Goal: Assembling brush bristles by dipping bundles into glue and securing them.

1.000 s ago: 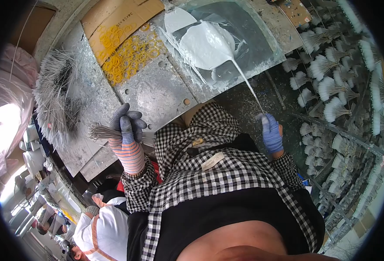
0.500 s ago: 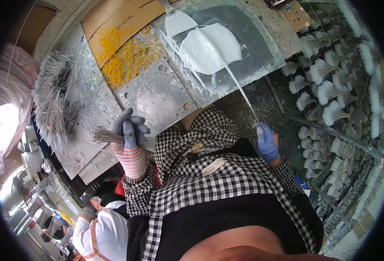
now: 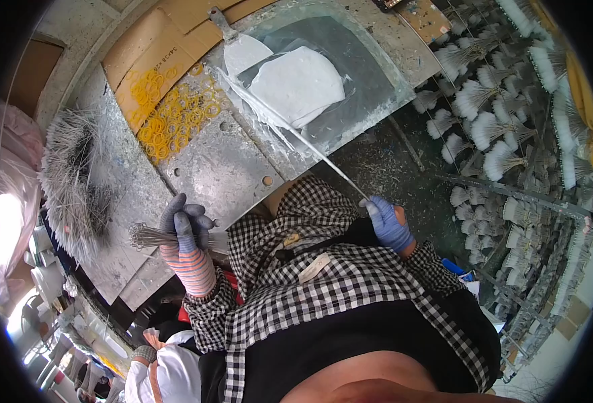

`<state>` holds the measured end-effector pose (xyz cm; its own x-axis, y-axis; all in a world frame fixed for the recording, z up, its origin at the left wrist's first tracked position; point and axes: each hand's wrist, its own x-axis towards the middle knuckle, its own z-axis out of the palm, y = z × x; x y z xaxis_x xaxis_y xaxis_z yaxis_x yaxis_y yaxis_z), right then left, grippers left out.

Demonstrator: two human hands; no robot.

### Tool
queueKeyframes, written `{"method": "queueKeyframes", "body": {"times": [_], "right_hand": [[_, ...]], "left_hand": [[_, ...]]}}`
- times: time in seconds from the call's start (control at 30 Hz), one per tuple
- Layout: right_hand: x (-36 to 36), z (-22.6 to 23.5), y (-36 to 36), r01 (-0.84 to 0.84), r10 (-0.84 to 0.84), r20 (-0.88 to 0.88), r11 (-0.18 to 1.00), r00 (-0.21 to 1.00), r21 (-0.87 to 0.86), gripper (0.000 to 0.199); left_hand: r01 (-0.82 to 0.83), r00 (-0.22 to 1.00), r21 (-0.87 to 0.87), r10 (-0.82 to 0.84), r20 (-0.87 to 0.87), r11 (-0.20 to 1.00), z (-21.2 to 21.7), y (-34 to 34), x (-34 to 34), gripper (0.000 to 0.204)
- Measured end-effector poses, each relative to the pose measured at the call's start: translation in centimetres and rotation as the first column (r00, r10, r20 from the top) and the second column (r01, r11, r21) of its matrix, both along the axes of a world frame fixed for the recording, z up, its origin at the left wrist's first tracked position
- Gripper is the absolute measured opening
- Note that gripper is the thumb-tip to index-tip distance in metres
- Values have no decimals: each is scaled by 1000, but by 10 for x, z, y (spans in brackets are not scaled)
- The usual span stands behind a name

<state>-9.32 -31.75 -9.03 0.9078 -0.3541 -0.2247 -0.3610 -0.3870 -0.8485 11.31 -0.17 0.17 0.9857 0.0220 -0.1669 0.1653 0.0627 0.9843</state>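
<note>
My left hand [image 3: 187,235], in a grey-fingered glove with an orange-striped cuff, is closed round a bundle of thin wire-handled brushes [image 3: 150,236]. Their looped wire ends stick out to the left; pale bristles show faintly on the right. My right hand [image 3: 388,224], gloved in blue, grips the near end of a long thin rod [image 3: 330,163]. The rod slants up and left, its paste-coated far part along the left edge of a flat round of white paste [image 3: 303,87]. That paste lies on a dark glassy plate [image 3: 373,60]. A paste-covered scraper [image 3: 244,54] rests at the plate's upper left.
Yellow rubber bands [image 3: 175,121] lie scattered over cardboard [image 3: 168,57] and the metal tabletop [image 3: 222,164]. A heap of wire brushes [image 3: 74,188] sits at the left. White brushes hang on racks [image 3: 504,161] at the right. A co-worker in white [image 3: 168,376] is at lower left.
The rod has swung from the middle of the paste to its left edge, its near end tipping left with my right hand. My left hand keeps its bundle. The whole view has shifted somewhat.
</note>
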Motion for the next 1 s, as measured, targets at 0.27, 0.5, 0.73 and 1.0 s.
{"method": "queueKeyframes", "body": {"times": [0.27,0.5,0.73,1.0], "right_hand": [[-9,-3,-33,97,-100,-11,980,995,-172,31],[-14,-4,-60,191,-182,58,947,982,-260,31],[-20,-3,-76,194,-215,-39,935,976,-298,32],[-29,-3,-55,161,-167,-19,969,986,-187,28]], "left_hand": [[-15,1000,-9,15,-26,1000,0,-5,-8,33],[9,1000,33,-9,-13,999,6,-14,-17,33],[28,999,13,-27,-43,1000,6,-21,-24,33],[38,998,-5,-38,-48,999,6,-32,-32,34]]}}
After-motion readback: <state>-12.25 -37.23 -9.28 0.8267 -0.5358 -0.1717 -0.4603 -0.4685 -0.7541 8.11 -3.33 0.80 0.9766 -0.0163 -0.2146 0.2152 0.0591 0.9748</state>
